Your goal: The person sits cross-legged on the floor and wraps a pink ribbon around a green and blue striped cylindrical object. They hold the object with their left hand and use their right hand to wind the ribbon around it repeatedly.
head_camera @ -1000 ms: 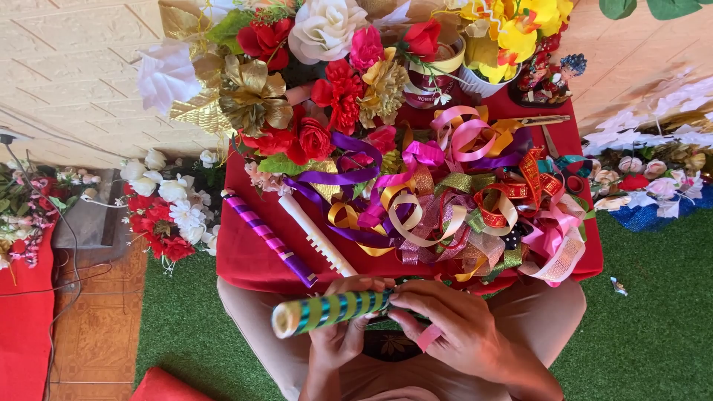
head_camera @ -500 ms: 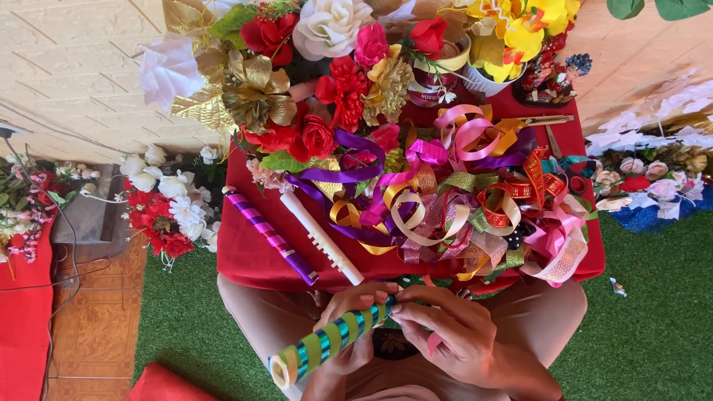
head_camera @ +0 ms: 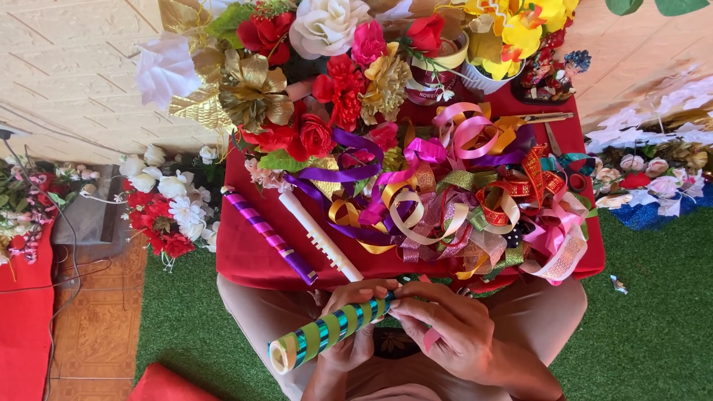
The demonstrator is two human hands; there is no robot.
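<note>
Both hands closed on one rolled tube (head_camera: 330, 332), wrapped in green and shiny blue-green stripes. Left hand (head_camera: 355, 325) around the middle of the tube from below, fingers curled over the top. Right hand (head_camera: 454, 329) pinching the upper right end with the fingertips (head_camera: 397, 303). Tube held tilted over the lap, open lower end pointing to the left, just in front of the edge of the red table (head_camera: 252, 256).

On the table just beyond the hands, a white stick (head_camera: 319, 235) and a purple striped stick (head_camera: 269, 235), lying side by side, both slanted. To the right of these, a big loose pile of curled ribbons (head_camera: 468, 197) in many colours. Further back, artificial flowers (head_camera: 319, 70), red, white, gold and yellow. Green turf (head_camera: 646, 327) on the floor around.
</note>
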